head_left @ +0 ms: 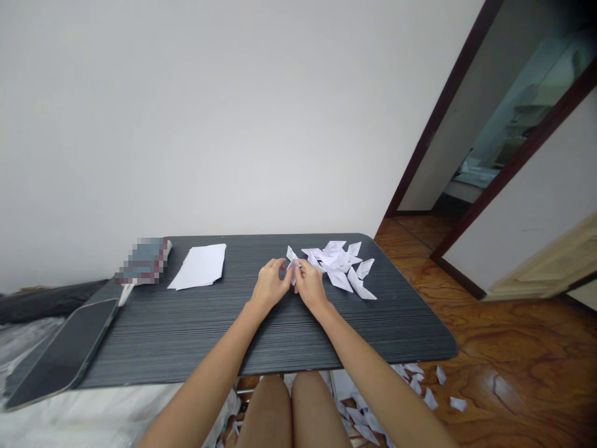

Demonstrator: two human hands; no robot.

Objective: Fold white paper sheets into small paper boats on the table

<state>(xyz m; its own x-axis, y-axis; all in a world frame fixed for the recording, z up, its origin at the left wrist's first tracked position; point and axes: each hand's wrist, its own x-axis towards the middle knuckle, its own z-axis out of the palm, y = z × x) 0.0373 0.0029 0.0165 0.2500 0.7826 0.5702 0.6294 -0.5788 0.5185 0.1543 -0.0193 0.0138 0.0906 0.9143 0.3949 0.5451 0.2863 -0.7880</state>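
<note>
Both of my hands meet over the middle of the dark table, fingers closed on one small folded white paper piece. My left hand pinches it from the left, and my right hand from the right. A pointed tip of the paper sticks up between them; its lower part is partly hidden by my fingers. Just right of my right hand lies a pile of similar folded paper pieces. To the left, a stack of flat white paper sheets rests on the tabletop.
A blurred book-like object sits at the table's back left corner. A dark tablet-like panel lies at the left edge. More folded papers are scattered on the wooden floor below. A white wall stands behind the table.
</note>
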